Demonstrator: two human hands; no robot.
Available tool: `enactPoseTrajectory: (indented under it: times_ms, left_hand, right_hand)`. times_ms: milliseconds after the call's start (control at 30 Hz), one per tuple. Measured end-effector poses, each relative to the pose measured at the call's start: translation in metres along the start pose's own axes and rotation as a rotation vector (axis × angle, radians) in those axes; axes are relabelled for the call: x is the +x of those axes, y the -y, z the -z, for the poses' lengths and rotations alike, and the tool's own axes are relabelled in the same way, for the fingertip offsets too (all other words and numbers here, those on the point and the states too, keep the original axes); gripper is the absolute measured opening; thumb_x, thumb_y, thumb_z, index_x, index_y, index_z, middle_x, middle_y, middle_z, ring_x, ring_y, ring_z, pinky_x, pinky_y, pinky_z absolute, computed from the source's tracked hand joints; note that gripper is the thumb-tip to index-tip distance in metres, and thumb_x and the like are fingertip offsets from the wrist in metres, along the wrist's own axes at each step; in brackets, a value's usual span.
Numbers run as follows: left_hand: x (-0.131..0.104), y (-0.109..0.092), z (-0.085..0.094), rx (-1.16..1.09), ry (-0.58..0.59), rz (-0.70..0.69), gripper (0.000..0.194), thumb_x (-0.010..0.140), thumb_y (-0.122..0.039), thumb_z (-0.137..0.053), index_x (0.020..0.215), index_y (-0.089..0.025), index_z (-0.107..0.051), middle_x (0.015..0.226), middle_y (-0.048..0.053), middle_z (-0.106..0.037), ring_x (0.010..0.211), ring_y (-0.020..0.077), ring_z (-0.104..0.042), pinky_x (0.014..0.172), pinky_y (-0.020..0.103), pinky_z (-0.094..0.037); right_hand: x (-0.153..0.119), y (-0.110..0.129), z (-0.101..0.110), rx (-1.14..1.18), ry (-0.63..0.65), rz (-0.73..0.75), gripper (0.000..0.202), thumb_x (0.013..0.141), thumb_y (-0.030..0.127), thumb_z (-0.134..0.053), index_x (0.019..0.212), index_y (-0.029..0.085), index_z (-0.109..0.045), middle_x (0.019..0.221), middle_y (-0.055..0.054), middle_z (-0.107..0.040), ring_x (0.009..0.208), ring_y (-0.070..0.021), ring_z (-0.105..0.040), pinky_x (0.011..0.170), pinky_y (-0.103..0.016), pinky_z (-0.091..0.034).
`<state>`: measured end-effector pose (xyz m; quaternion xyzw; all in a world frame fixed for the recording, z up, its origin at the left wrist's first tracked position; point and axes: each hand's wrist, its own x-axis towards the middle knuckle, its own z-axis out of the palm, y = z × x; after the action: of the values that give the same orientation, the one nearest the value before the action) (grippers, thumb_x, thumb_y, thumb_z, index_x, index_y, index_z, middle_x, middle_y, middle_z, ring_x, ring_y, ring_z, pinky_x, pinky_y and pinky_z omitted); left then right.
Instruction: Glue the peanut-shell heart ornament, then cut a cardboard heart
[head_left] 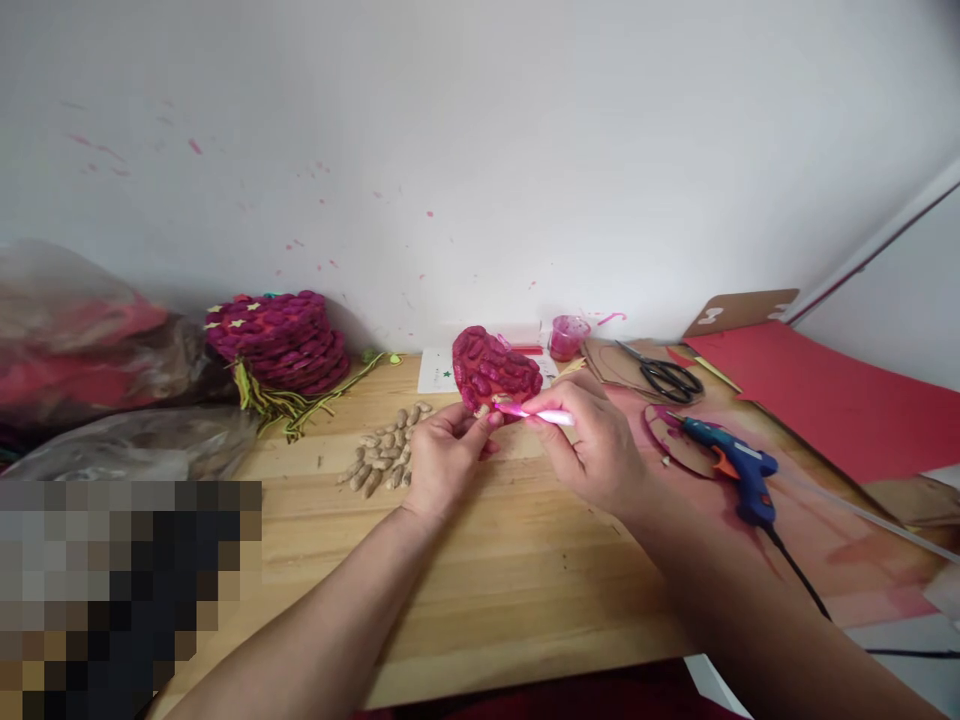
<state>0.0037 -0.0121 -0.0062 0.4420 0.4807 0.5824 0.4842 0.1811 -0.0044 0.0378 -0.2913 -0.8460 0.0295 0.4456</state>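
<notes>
My left hand [448,450] grips the lower left edge of a red piece covered in magenta-painted peanuts [491,365], holding it tilted up above the table. Between the thumb and fingers of my right hand [592,440] is a white-handled paintbrush [553,416]. Its pink tip touches the lower edge of the piece, where a little pale, unpainted shell shows. Left of my left hand lies a pile of plain peanuts [386,452]. Behind the piece stands a clear cup of pink paint [568,338].
A stack of magenta peanut-covered pieces [277,345] with yellow-green strings stands at the back left, beside plastic bags [90,340]. To the right lie black scissors [667,378], a blue glue gun [739,465] with its cord, and red card [832,390]. A paint-spotted wall [375,150] rises behind.
</notes>
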Motion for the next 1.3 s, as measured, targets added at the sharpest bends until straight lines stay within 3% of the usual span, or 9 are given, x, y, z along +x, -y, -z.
enactPoseTrajectory:
  times_ms: [500,767,1300]
  left_hand:
    - [0.0008,0.0059,0.0013,-0.096,0.075,0.062,0.037,0.071,-0.045,-0.084,0.090,-0.014,-0.078,0.082,0.006,-0.076,0.052,0.0112,-0.065,0.047,0.020,-0.047]
    - [0.0029,0.0043,0.0022,-0.108,0.022,0.086,0.044,0.066,-0.050,-0.086,0.087,-0.012,-0.076,0.072,0.005,-0.073,0.050,0.0117,-0.062,0.045,0.020,-0.046]
    - [0.0019,0.0032,0.0018,-0.081,0.028,0.087,0.040,0.067,-0.047,-0.086,0.086,-0.013,-0.077,0.077,0.007,-0.075,0.049,0.0118,-0.063,0.044,0.020,-0.046]
  right_hand:
    - [-0.0019,-0.0061,-0.0004,0.002,-0.004,-0.015,0.011,0.095,0.014,-0.058,0.100,0.024,-0.060,0.089,-0.004,-0.069,0.088,-0.0217,-0.060,0.076,-0.038,-0.050]
    - [0.0003,-0.0042,0.0028,0.012,-0.001,-0.027,0.012,0.095,0.015,-0.057,0.099,0.026,-0.061,0.087,-0.004,-0.069,0.087,-0.0222,-0.061,0.074,-0.039,-0.050]
    - [0.0019,-0.0034,0.0052,0.033,0.010,-0.046,0.011,0.095,0.016,-0.058,0.097,0.026,-0.062,0.087,-0.003,-0.069,0.086,-0.0217,-0.062,0.075,-0.037,-0.050]
